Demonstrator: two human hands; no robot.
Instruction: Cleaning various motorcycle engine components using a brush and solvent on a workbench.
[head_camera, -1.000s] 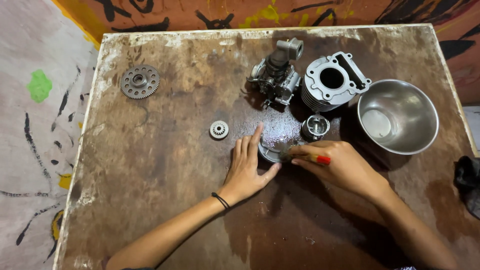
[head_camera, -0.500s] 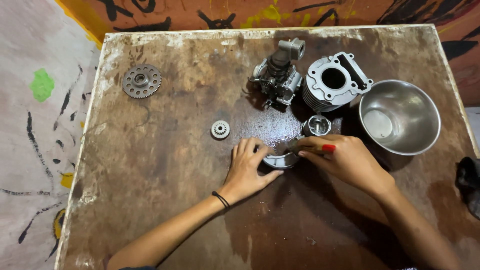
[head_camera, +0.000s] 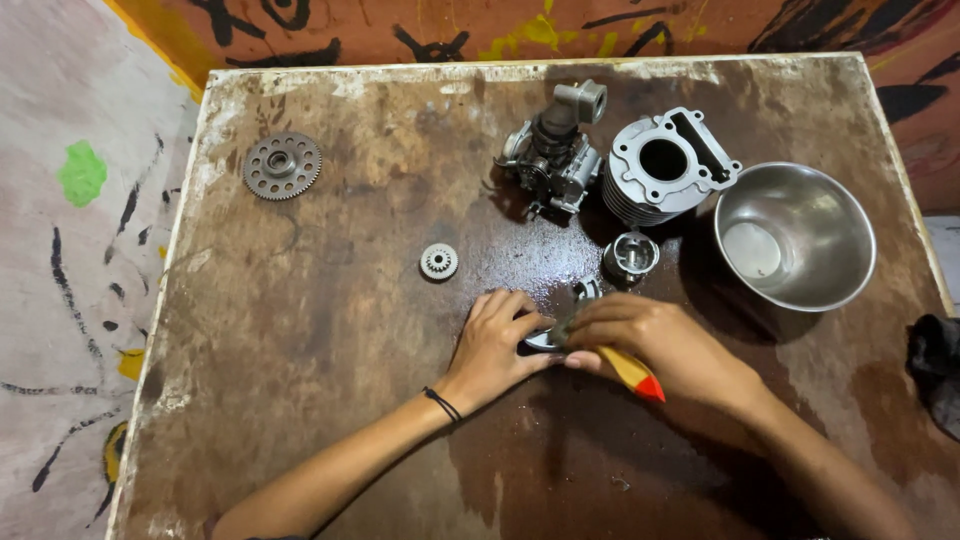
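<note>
1. I'm pressing my left hand (head_camera: 495, 345) flat-fingered on a small metal part (head_camera: 572, 312) near the middle of the table (head_camera: 300, 400), fingertips on its near edge.
2. My right hand (head_camera: 655, 340) is closing around a tool (head_camera: 628, 372) with a yellow handle and red tip; the handle's long axis is running from the part down and to the right, red end pointing toward me and rightward. The working end is hiding under my fingers.
3. Both hands are meeting over the part, touching each other there.
4. The part is showing only as a silvery curved rim between my fingers; I can't tell its full shape.
5. Counting the rest: one big gear (head_camera: 282, 166) far left, one small gear (head_camera: 438, 261) just left of my hands, one carburetor (head_camera: 555, 155), one finned cylinder (head_camera: 665, 168), one piston (head_camera: 631, 254), one steel bowl (head_camera: 795, 235), one dark rag (head_camera: 938, 360) at the right edge.
</note>
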